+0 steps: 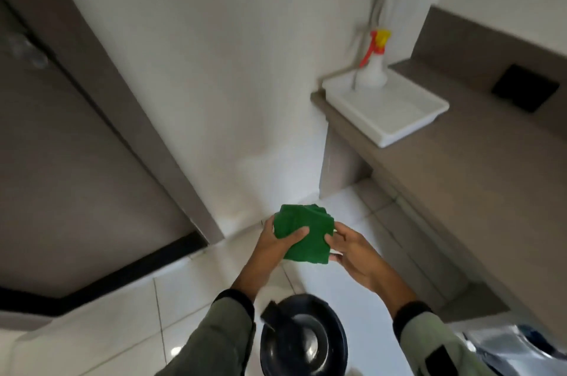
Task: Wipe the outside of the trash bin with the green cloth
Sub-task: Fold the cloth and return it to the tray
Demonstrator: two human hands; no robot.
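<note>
A folded green cloth is held in front of me, above the floor, between both hands. My left hand grips its left side with the thumb on top. My right hand pinches its right edge. Below my wrists, near the bottom of the view, stands the dark round trash bin with a shiny domed lid and a black flap at its upper left. The cloth is well above the bin and does not touch it.
A brown counter runs along the right, carrying a white tray with a white spray bottle with a red and yellow trigger. A white wall is ahead, a brown door at left, glossy white floor tiles below.
</note>
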